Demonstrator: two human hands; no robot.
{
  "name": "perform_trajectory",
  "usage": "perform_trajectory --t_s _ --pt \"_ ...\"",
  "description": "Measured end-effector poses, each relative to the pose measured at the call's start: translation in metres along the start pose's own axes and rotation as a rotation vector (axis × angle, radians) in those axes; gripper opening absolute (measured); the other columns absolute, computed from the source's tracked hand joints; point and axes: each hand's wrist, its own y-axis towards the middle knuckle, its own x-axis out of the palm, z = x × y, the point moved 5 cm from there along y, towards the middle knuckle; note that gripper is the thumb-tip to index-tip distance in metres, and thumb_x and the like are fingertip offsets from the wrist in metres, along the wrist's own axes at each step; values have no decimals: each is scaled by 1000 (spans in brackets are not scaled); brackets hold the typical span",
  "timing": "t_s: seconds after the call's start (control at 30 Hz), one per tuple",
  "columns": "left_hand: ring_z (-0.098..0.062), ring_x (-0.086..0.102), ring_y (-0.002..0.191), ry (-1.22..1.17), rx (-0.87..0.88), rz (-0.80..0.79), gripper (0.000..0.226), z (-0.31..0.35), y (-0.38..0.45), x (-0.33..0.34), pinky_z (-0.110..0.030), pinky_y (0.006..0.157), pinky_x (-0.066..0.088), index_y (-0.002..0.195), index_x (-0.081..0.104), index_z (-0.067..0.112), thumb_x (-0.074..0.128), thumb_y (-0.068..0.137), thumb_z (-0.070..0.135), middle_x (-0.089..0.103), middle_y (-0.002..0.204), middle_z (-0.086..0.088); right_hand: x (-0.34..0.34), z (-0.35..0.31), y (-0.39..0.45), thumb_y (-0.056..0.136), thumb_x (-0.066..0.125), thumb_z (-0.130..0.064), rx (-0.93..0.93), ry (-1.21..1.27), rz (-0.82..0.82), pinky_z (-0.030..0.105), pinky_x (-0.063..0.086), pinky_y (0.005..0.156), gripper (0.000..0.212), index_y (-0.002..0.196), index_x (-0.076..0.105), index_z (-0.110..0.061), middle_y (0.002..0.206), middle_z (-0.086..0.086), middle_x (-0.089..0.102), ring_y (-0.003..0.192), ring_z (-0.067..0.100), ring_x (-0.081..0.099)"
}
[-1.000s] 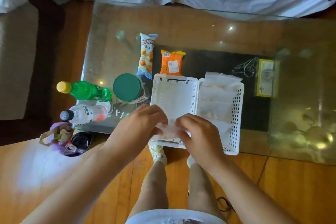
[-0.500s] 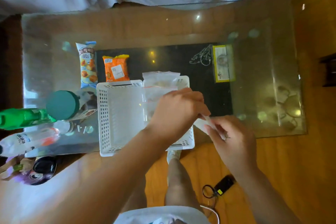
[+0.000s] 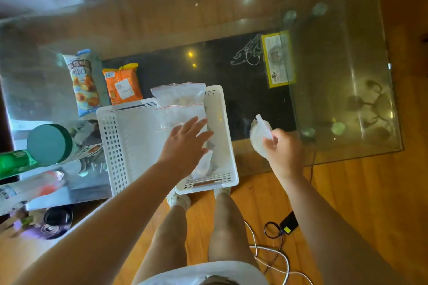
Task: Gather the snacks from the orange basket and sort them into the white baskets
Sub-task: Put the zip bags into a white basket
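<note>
Two white baskets stand side by side at the glass table's near edge: the left white basket (image 3: 115, 146) and the right white basket (image 3: 228, 146). Clear zip bags (image 3: 178, 96) lie in the right one, and another clear packet (image 3: 203, 164) sits near its front. My left hand (image 3: 185, 146) hovers over the right basket with fingers spread and straight. My right hand (image 3: 284, 152) pinches a small clear plastic bag (image 3: 259, 134) just right of that basket. A blue snack pack (image 3: 82, 81) and an orange snack pack (image 3: 122, 84) lie behind the baskets. No orange basket is in view.
A teal-lidded jar (image 3: 48, 143), a green bottle (image 3: 14, 163) and a clear bottle (image 3: 27, 188) crowd the table's left end. A yellow-framed card (image 3: 279, 60) lies under the glass. Cables and a black device (image 3: 288, 224) lie on the wooden floor by my legs.
My left hand has opened and spread over the right basket. My right hand has carried the small clear bag further right, away from the left hand. The view has shifted right.
</note>
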Motion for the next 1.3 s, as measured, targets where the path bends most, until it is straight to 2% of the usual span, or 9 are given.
perform_trajectory --t_s 0.13,0.27,0.47,0.67,0.77,0.83,0.97,1.13,1.3 --pt "-19 11 147 63 12 -33 49 -7 -2 6 -36 118 14 142 30 35 39 95 44 11 159 5 -16 -12 -8 81 63 -24 -96 -42 100 8 23 48 16 73 61 -10 64 3 61 45 1 40" --pt "-20 4 148 62 3 -57 50 -9 -4 7 -39 119 12 142 31 34 40 95 45 4 160 4 -5 -5 -11 82 65 -33 -18 -51 -39 12 30 49 24 96 63 -13 80 -6 58 61 9 53" --pt "-23 2 148 75 2 -45 50 -13 -1 8 -41 118 13 141 33 33 43 94 45 -3 160 2 4 -8 -5 90 56 -28 31 84 -119 13 33 51 22 90 61 -7 82 1 59 67 11 55" --pt "-28 24 142 23 -22 65 48 -11 0 -4 -45 115 20 129 53 22 58 86 43 30 152 -8 -29 -42 -30 89 57 -24 -40 239 -80 7 36 51 8 87 51 -19 93 -5 57 70 4 55" --pt "-29 40 135 208 230 145 39 14 4 -3 -49 114 23 120 61 20 64 84 37 49 140 -7 -46 -58 -41 88 57 -23 -83 346 -84 3 38 46 13 80 48 -23 88 -7 57 72 3 57" --pt "-27 28 141 360 338 10 39 25 11 10 -49 117 8 128 53 23 51 92 40 43 145 -3 -52 -69 -45 88 58 -23 -108 388 -104 3 38 45 23 72 44 -32 80 -14 56 72 1 58" --pt "-27 10 146 542 206 -222 49 17 29 31 -53 116 -11 139 39 26 29 97 50 32 153 3 -44 -88 -46 88 59 -17 -179 425 -147 6 37 46 35 66 39 -35 59 -17 44 62 -6 54" --pt "-26 -2 147 656 215 -223 55 11 30 37 -53 116 -11 147 18 29 22 97 51 17 158 3 -14 -98 -44 90 57 -18 -161 472 -251 11 33 49 36 64 37 -34 57 -14 42 59 -1 52" --pt "-25 -1 147 617 247 -212 52 1 22 36 -52 115 -12 145 26 28 25 97 50 21 157 2 17 -95 -34 89 56 -20 -93 449 -265 26 33 51 36 61 36 -30 56 -8 39 52 9 41"
